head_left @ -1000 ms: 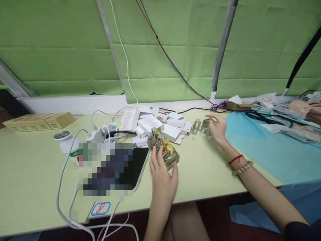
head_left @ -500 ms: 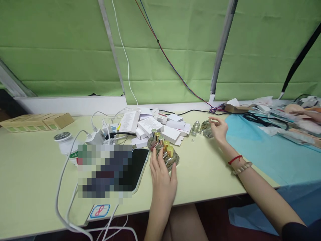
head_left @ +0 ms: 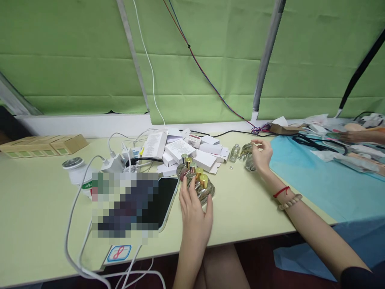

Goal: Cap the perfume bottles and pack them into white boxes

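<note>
Nearly unchanged, no visible progress: left hand (head_left: pixel 195 206), fingers loosely spread against clear glass bottles with metallic gold and silver caps (head_left: pixel 199 173), on pale-yellow desk (head_left: pixel 231 208); right hand (head_left: pixel 263 157) curled beside clear glassy heap (head_left: pixel 250 163), grip indeterminable.

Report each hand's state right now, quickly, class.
Left hand: open, spread at the capped bottles.
Right hand: curled by the glassware; whether it holds anything cannot be told.
</note>
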Tool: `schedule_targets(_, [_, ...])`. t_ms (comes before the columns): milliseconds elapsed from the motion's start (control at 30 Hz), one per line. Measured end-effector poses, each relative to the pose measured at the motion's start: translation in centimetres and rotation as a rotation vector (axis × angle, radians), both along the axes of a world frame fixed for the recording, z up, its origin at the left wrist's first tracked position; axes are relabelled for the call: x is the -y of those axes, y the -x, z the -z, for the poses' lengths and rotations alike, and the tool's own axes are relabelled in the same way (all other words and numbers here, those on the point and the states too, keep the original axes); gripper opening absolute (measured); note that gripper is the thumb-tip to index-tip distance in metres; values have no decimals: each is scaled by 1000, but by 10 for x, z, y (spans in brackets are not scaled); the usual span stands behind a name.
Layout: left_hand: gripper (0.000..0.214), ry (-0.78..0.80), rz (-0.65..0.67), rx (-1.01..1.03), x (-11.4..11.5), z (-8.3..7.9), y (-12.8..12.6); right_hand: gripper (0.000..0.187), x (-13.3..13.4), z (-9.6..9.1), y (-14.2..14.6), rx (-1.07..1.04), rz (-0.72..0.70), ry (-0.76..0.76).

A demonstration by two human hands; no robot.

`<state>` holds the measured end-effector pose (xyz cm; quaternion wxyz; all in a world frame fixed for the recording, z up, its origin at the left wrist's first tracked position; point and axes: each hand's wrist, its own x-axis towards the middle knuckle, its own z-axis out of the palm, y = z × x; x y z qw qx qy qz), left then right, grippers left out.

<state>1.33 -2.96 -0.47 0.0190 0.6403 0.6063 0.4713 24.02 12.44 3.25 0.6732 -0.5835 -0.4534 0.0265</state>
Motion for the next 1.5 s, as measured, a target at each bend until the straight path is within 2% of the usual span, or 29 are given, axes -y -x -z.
schedule_targets(100, [52, 3, -4, -8, -1, 0, -1, 20, 3, -3, 3, -1, 30, 2])
schedule_targets(200, [51, 3, -3, -2, -1, 0, -1, 24, 2, -3, 3, -47, 27, -27])
schedule_targets(333, [52, 5, 3, 20, 0, 0, -1, 32, -4, -2, -1, -308, -70, -10])
schedule_targets(433, [53, 13, 9, 34, 0, -1, 0, 31, -4, -4, 0, -507, -128, 37])
schedule_targets(600, [53, 28, 4, 19, 0, -1, 0, 25, 1, -12, 5, -604, -171, 36])
schedule_targets(700, [52, 35, 1, 13, 1, -1, 0, 25, 2, -13, 8, -642, -253, 96])
schedule_targets(867, [52, 24, -2, 18, 1, -2, -1, 31, 0, -7, 13, -542, -492, 282])
schedule_targets(1000, [52, 18, 2, 3, 1, -1, -1, 40, 2, -1, 19, -369, -644, 330])
schedule_targets(1200, [52, 17, 2, -5, 0, 0, 0, 56, 2, 1, 20, -177, -791, 426])
schedule_targets(1500, [52, 7, 17, 40, 1, -4, -2, 54, 16, -8, 26, -27, -1009, 531])
